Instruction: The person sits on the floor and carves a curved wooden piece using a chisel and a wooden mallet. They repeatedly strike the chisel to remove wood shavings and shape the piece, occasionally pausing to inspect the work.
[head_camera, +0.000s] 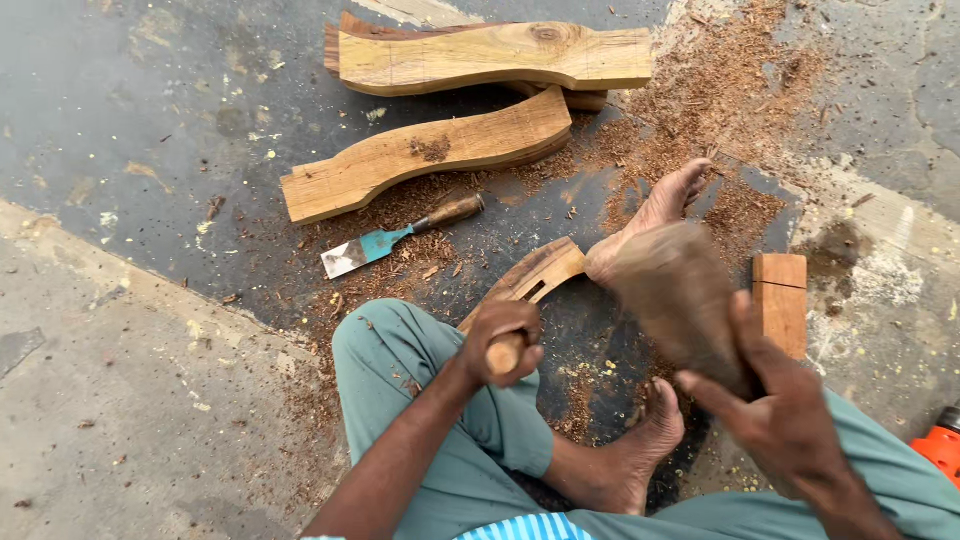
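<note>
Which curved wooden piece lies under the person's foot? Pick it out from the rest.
The small curved piece with the cut slot, pinned under the foot by the left hand. The larger curved boards lie apart, farther up the floor, untouched.

concrete floor (120, 400), sawdust (720, 90), wood blanks (430, 155), chisel (400, 238)

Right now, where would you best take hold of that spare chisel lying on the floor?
By the brown wooden handle of the spare chisel, coming from above at its right end. It lies flat amid sawdust, the handle pointing toward the wooden block and the wide blade toward the left, so the handle keeps fingers off the edge.
</note>
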